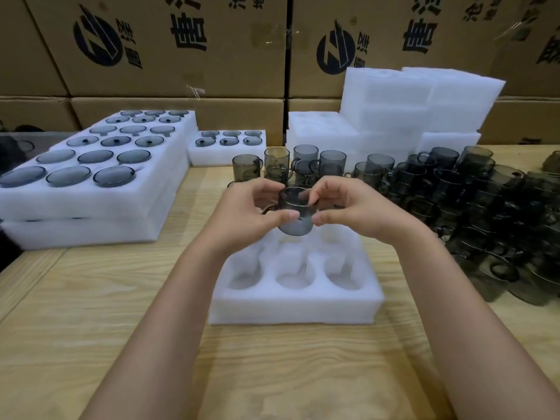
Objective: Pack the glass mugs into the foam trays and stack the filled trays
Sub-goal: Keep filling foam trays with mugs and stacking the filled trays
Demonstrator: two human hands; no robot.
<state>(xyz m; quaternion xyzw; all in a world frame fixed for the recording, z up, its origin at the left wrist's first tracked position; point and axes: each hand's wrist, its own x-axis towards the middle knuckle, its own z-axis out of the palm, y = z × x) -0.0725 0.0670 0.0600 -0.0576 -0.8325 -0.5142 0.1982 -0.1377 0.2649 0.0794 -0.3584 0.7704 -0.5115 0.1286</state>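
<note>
Closest to us is the wooden table (91,313) with a white foam tray (291,310) sitting square in front of us. The three front pockets have nothing in them, and the back row is partly hidden behind our hands, so we can't tell about those.

Right above that back row we've got one smoky glass mug (296,230) held up off the foam, rim up. Our left hand (251,215) is curled round its left side, thumb in front and fingers behind. Our right hand (351,207) pinches the right side the same way, so both hands have hold of it and neither is spread open.

Just past the tray there's a bunch of loose mugs (331,160) standing upright. It runs into a big dark heap of mugs (454,183) along the right side of the table.

Off to the left is a stack of filled trays (75,204), two layers high, every pocket on top holding a mug. Behind it, farther back, is a smaller filled tray (212,159) with six mugs in it. Back right there's a pile of empty foam trays (424,101), and behind everything a wall of printed cardboard boxes (181,74).
</note>
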